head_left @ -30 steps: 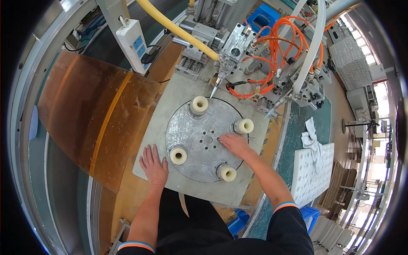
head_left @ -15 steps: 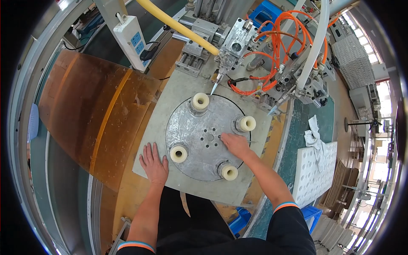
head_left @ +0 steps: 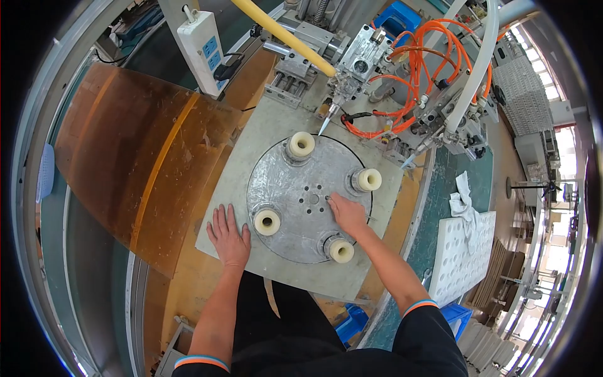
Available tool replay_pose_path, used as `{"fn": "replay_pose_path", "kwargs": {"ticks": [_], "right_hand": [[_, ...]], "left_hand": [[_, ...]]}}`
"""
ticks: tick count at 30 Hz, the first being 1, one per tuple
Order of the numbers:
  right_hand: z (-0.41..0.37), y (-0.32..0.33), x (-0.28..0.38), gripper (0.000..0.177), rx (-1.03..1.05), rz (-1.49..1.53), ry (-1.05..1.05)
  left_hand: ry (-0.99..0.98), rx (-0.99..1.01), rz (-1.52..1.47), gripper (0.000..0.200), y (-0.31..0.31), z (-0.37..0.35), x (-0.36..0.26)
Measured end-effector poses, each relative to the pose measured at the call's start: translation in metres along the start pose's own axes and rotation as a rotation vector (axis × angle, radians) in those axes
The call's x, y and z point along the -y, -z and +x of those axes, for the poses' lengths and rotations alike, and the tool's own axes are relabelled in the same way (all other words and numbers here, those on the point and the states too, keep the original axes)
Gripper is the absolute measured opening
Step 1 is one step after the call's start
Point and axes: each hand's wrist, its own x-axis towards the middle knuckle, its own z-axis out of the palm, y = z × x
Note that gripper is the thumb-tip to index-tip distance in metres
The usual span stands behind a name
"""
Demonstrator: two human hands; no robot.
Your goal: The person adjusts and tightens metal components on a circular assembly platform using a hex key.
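My left hand point(head_left: 230, 242) lies flat with spread fingers on the grey base plate point(head_left: 235, 166), near its left front edge. Just right of it stands a cream spool-shaped ring point(head_left: 262, 227) on the round metal disc point(head_left: 282, 188). More such cream pieces sit on holders around the disc: a back one point(head_left: 301, 141), a right one point(head_left: 372, 180) and a front one point(head_left: 343, 254). My right hand point(head_left: 348, 215) is closed over the disc, its fingertips at one of the small dark holes around the centre. Whatever those fingers grip is hidden.
A dispensing nozzle point(head_left: 324, 125) points down behind the disc, with a second nozzle point(head_left: 408, 161) at the right. Orange hoses point(head_left: 408, 107) loop above. At the right lie a white perforated tray point(head_left: 461, 261) and a cloth point(head_left: 463, 204). A brown translucent sheet point(head_left: 138, 163) is at the left.
The whole view has shifted slightly, moving the disc and machine a little right in the picture. Both hands keep nearly the same places on the plate and disc.
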Motion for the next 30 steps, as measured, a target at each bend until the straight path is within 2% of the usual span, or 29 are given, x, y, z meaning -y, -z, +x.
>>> {"fn": "replay_pose_path", "kwargs": {"ticks": [11,13,17,19,23,25,26,28,30], "right_hand": [[0.009,0.014,0.003,0.019,0.095,0.000,-0.086],[0.012,0.019,-0.006,0.020,0.128,0.122,0.073],[0.009,0.017,-0.011,0.019,0.176,0.033,0.128],[-0.001,0.005,-0.015,0.019,-0.052,0.166,0.137],[0.000,0.011,-0.018,0.019,0.021,0.157,0.095],[-0.001,0.022,-0.022,0.018,-0.118,0.148,0.161],[-0.003,0.027,-0.021,0.018,-0.112,0.150,0.162],[-0.008,0.032,-0.019,0.015,-0.009,0.119,0.295],[-0.012,0.026,-0.016,0.015,0.022,0.116,0.304]], "left_hand": [[0.004,-0.009,-0.008,0.063,0.002,0.003,-0.001],[-0.006,-0.014,-0.025,0.063,0.002,-0.001,0.001],[-0.019,-0.031,-0.030,0.062,0.002,0.000,0.001],[-0.009,-0.026,-0.030,0.061,0.001,0.000,0.000],[-0.008,-0.036,-0.032,0.061,0.001,0.001,0.000],[-0.006,-0.024,-0.025,0.061,0.001,0.000,0.000],[0.000,-0.020,-0.024,0.061,0.001,0.000,0.000],[-0.006,-0.024,-0.022,0.061,0.001,0.000,0.000],[-0.002,-0.024,-0.020,0.061,0.001,0.000,-0.001]]}}
